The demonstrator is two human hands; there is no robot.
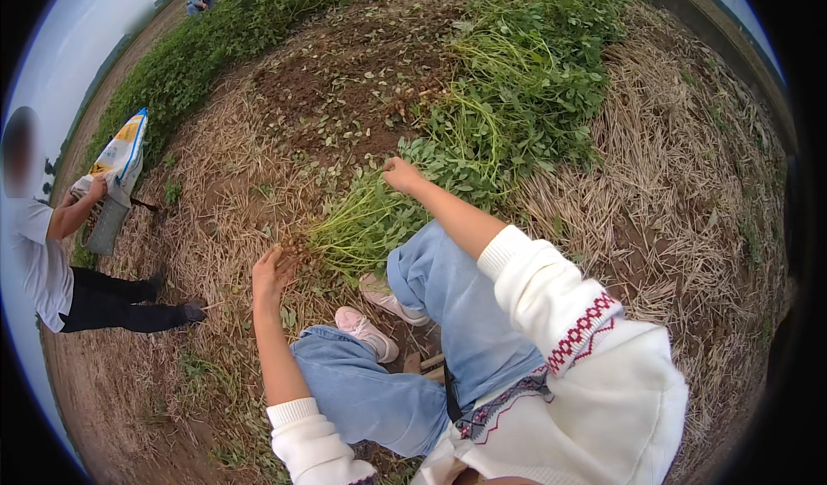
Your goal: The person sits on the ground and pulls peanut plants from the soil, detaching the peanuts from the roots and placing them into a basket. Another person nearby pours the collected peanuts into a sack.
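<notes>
A bundle of green stems is lying at the near-left end of the leafy heap, its foliage running into the heap and its brown root ends pointing away from it. The left hand is resting at those root ends, on the side farthest from the heap; its fingers are bending toward the clump, though whether they are pinching a root I cannot tell. The right hand is hanging by the heap's near-left edge, above the upper side of the bundle, its fingers curling together; whether a stem is between them is not showing. The stems are looking light and flexible, probably bending easily rather than snapping cleanly, while the leaves are likely being soft and quick to tear. The root clump is seeming crumbly and perhaps gritty with soil. Gathering several bare stems close above the roots, at the end away from the heap, is promising the firmest hold; gripping foliage is risking stripped leaves.
</notes>
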